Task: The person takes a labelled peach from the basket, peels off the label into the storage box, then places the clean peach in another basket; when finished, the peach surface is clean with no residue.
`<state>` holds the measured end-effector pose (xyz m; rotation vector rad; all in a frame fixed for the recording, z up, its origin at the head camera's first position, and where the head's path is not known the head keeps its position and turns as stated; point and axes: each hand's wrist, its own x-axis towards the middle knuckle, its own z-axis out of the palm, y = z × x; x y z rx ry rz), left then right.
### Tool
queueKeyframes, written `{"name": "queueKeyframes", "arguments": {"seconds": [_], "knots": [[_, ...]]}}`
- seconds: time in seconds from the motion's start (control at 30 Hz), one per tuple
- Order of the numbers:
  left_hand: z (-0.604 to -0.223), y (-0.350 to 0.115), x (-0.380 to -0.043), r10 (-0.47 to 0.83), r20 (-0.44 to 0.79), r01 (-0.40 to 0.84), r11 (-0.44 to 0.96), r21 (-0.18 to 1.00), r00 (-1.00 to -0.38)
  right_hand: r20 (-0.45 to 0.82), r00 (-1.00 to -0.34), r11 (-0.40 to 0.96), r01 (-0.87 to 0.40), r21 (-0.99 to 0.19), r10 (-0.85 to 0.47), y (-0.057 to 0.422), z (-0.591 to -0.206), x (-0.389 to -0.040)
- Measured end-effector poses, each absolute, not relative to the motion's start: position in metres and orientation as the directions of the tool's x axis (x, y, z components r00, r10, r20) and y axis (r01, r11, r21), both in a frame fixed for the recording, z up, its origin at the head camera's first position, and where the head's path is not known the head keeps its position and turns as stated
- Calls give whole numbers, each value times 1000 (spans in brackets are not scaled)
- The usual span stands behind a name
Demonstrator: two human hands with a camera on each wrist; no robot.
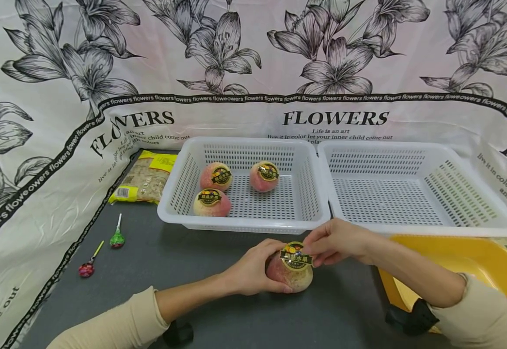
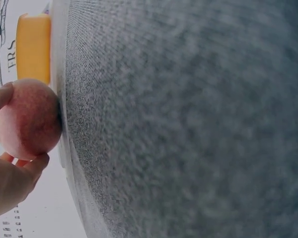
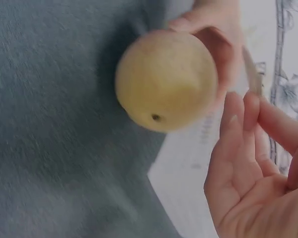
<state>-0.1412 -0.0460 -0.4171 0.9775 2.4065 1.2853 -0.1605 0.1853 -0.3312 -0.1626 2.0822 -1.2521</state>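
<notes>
My left hand (image 1: pixel 253 269) grips a pink and pale-yellow peach (image 1: pixel 289 276) from its left side, low over the dark table. In the left wrist view the peach (image 2: pixel 32 119) shows its red side between thumb and fingers. A black and gold sticker (image 1: pixel 294 256) lies at the top of the fruit. My right hand (image 1: pixel 336 242) pinches the sticker's right edge with thumb and forefinger. The right wrist view shows the right hand (image 3: pixel 253 163) beside the peach (image 3: pixel 166 82), holding the thin sticker (image 3: pixel 252 74) edge-on. How firmly the sticker adheres I cannot tell.
Three stickered peaches, one being the right one (image 1: pixel 264 177), sit in the left white basket (image 1: pixel 245 223). Another white basket (image 1: pixel 380 198) adjoins it. A yellow tray (image 1: pixel 450 257) lies under the right forearm. Two lollipops (image 1: pixel 117 240) and a yellow bag (image 1: pixel 144 177) are at left.
</notes>
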Motion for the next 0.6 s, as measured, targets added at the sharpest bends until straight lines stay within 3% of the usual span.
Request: {"name": "queueKeyframes", "arguments": {"seconds": [0.33, 0.6], "knots": [[-418, -46, -141, 664, 122, 487, 399, 777, -738, -472, -739, 506, 206, -837, -480, 234, -319, -163], [-417, -46, -141, 669, 112, 479, 393, 785, -734, -507, -715, 484, 266, -834, -480, 313, -330, -157]]}}
